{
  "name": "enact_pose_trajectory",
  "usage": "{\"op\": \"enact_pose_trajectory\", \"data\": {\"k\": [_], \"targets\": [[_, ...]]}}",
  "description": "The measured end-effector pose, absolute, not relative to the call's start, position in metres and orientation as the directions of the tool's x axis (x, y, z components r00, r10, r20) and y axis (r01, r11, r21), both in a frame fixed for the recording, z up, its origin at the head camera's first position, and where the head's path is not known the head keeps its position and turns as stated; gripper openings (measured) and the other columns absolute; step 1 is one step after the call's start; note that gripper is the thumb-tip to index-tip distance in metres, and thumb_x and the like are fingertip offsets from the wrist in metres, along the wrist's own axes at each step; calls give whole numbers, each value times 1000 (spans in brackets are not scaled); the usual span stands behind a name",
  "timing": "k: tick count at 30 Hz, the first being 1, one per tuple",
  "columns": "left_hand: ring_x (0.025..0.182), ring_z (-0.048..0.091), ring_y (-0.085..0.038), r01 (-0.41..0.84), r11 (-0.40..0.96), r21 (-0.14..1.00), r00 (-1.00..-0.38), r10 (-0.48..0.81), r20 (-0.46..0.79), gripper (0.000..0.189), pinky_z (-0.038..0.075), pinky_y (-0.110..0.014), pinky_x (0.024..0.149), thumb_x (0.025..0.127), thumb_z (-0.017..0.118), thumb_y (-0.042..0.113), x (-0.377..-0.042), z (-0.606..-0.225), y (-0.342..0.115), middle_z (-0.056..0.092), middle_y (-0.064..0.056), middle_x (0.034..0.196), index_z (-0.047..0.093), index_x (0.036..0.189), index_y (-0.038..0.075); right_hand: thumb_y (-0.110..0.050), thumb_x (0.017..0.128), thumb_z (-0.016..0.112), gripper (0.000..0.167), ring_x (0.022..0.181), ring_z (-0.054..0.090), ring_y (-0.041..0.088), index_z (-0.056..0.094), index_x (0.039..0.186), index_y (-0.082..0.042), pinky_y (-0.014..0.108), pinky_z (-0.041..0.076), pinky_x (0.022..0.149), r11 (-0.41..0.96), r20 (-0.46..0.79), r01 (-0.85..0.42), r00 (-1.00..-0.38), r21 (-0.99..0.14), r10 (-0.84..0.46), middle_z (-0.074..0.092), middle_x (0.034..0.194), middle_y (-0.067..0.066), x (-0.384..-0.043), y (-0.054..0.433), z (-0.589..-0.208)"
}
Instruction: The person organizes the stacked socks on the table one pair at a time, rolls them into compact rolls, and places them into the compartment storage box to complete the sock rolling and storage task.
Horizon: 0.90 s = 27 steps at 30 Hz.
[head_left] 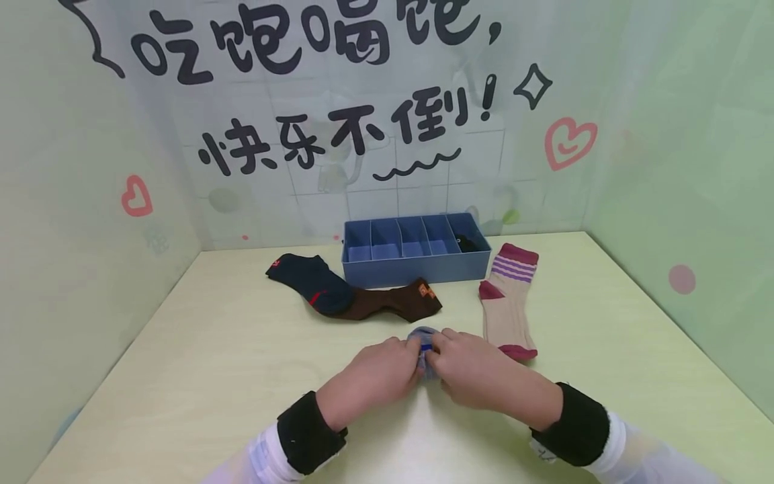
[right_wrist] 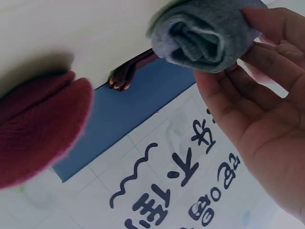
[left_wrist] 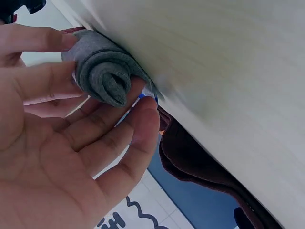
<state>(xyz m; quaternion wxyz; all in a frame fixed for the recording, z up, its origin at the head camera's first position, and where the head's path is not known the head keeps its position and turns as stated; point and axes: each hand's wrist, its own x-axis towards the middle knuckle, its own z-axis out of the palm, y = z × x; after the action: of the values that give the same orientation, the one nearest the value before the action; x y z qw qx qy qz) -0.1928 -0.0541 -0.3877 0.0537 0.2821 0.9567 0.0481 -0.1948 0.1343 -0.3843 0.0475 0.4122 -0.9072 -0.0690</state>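
A grey sock (head_left: pixel 425 334) with a blue mark, rolled into a bundle, lies between both hands at the middle of the table. My left hand (head_left: pixel 382 370) grips one end of the roll, thumb and fingers bent around it. From the other side my right hand (head_left: pixel 480 370) pinches the bundle, its thumb against one side and fingers below. The spiral end of the rolled sock (left_wrist: pixel 107 78) faces the left wrist view; the opposite coiled end (right_wrist: pixel 195 43) shows in the right wrist view. In the head view the fingers cover much of the roll.
Behind the hands, a dark blue sock (head_left: pixel 311 282) overlaps a brown sock (head_left: pixel 393 304). A beige sock (head_left: pixel 509 309) with burgundy ends lies right. A blue compartment box (head_left: pixel 417 273) stands at the back, with a black item (head_left: pixel 465 243) in its rightmost compartment.
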Motion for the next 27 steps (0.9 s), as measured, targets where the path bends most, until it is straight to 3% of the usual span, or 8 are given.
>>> {"op": "enact_pose_trajectory", "data": {"k": [5, 8, 15, 20, 27], "targets": [[97, 68, -20, 551, 827, 109, -822, 561, -95, 49, 57, -35, 73, 99, 76, 37, -191, -387, -53, 73, -7, 111, 59, 134, 7, -14, 90, 78, 21, 82, 55, 13, 78, 109, -5, 26, 56, 75, 638, 35, -770, -637, 23, -770, 67, 93, 4, -204, 140, -386], [99, 65, -19, 571, 817, 83, -813, 577, -77, 43, 58, -35, 76, 99, 76, 35, -189, -387, -53, 74, -3, 117, 63, 132, 10, -11, 90, 76, 19, 80, 55, 11, 78, 108, -4, 25, 56, 75, 645, -5, -760, -646, -78, -763, 68, 92, 3, -208, 143, -385], [103, 62, -18, 609, 792, 38, -792, 610, -8, 33, 60, -32, 79, 101, 75, 31, -189, -388, -54, 70, -1, 121, 71, 127, 11, -10, 96, 72, 19, 88, 64, 13, 68, 114, -7, 39, 61, 93, 700, -101, -680, -698, -219, -709, 73, 104, 5, -209, 145, -379], [114, 62, -18, 619, 783, 51, -785, 620, 1, 33, 61, -33, 84, 101, 74, 29, -189, -389, -55, 70, 1, 132, 72, 129, 12, -4, 98, 68, 18, 91, 64, 15, 66, 115, -10, 41, 61, 96, 708, -142, -655, -700, -264, -700, 72, 107, 5, -210, 147, -377], [106, 62, -20, 578, 809, 104, -807, 586, -70, 33, 59, -35, 78, 104, 70, 32, -189, -388, -53, 75, 0, 125, 67, 131, 14, -1, 98, 66, 25, 100, 63, 16, 68, 122, -8, 43, 58, 104, 721, -194, -599, -706, -348, -681, 71, 115, 5, -212, 148, -375]]}}
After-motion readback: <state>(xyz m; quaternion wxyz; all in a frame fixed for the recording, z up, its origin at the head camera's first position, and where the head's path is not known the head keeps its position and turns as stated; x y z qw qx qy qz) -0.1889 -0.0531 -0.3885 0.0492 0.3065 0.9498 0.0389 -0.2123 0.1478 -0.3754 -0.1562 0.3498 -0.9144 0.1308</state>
